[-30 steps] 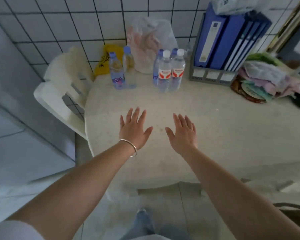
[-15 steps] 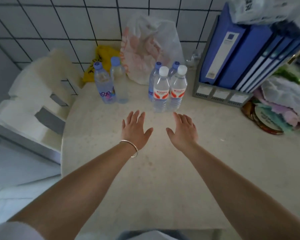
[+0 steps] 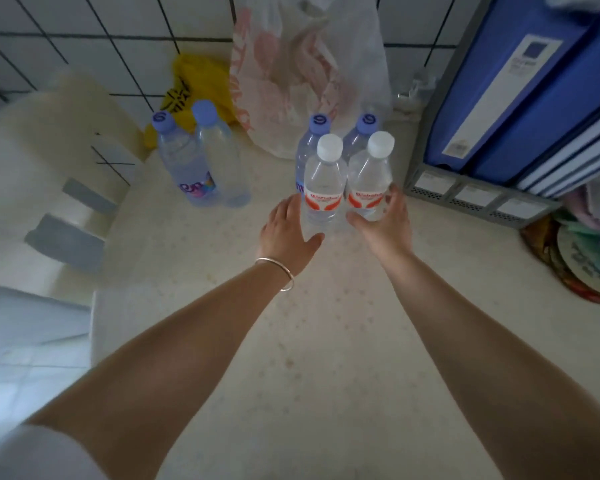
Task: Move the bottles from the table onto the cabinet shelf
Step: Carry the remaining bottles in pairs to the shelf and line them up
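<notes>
step: we reach for first pickup | left hand (image 3: 284,233) spread beside left white-cap bottle (image 3: 323,188), not gripping | right hand (image 3: 385,220) cupping right white-cap bottle (image 3: 369,178), grip unclear | next: we close both, lift

Both forearms are bare from the lower frame edge up to the centre, the left hand (image 3: 286,230) has a thin silver bangle (image 3: 278,273) round its wrist, the right hand (image 3: 385,223) wears nothing, and a pale, perhaps white sleeve (image 3: 32,452) fills the lower left corner.
</notes>
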